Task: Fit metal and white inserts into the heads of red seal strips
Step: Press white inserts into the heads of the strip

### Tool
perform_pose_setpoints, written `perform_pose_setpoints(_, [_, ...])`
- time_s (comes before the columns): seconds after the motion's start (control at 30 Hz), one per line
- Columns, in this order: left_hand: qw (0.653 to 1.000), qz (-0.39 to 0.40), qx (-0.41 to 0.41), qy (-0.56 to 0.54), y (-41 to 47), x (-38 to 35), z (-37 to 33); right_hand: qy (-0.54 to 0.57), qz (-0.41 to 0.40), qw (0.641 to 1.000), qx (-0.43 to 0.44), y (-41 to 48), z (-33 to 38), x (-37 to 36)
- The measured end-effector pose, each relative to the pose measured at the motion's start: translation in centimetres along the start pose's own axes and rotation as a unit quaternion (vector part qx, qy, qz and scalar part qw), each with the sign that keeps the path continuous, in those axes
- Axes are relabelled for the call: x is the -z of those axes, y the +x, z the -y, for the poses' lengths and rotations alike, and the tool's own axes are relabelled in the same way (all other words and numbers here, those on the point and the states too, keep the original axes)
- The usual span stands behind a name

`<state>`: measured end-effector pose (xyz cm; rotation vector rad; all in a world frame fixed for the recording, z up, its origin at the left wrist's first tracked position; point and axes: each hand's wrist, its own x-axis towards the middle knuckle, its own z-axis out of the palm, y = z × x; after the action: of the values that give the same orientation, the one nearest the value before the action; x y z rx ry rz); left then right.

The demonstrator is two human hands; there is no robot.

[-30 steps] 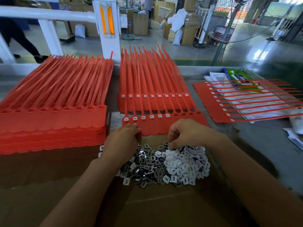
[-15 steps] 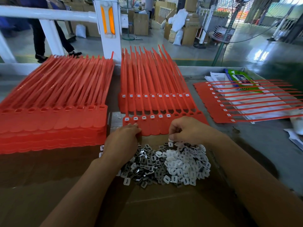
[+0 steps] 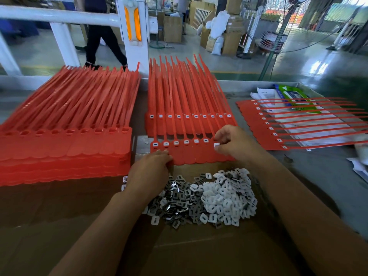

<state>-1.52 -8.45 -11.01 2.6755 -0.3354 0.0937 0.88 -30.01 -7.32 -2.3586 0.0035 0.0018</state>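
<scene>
A sheet of joined red seal strips [image 3: 187,154] lies in front of me, several of its heads fitted with white inserts. My right hand [image 3: 233,142] pinches a white insert [image 3: 216,145] over a head at the sheet's right end. My left hand [image 3: 151,170] rests with its fingertips on the sheet's near left edge. Below the hands lies a heap of metal inserts [image 3: 175,198] on the left and white inserts [image 3: 225,198] on the right.
A thick stack of red strips with open heads [image 3: 65,140] lies at the left. More fitted strips [image 3: 191,120] lie behind the sheet, another sheet [image 3: 262,124] at the right over papers. Brown cardboard [image 3: 179,251] covers the near bench. A person walks beyond the white rail.
My right hand has lifted from the white insert heap and moved up and right to the strip heads with a white insert. My left hand has stayed in place.
</scene>
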Motion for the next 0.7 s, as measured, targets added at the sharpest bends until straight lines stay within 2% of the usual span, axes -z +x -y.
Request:
perform_pose_setpoints(0.27, [1.000,-0.001,0.004,-0.004,0.0,-0.1,0.0,-0.005,-0.073,0.997,-0.015,2.3,-1.6,0.5])
perform_pose_setpoints(0.7, [1.000,-0.007,-0.004,0.000,0.0,-0.2,0.1,-0.015,-0.046,0.998,-0.038,3.4,-1.8,-0.6])
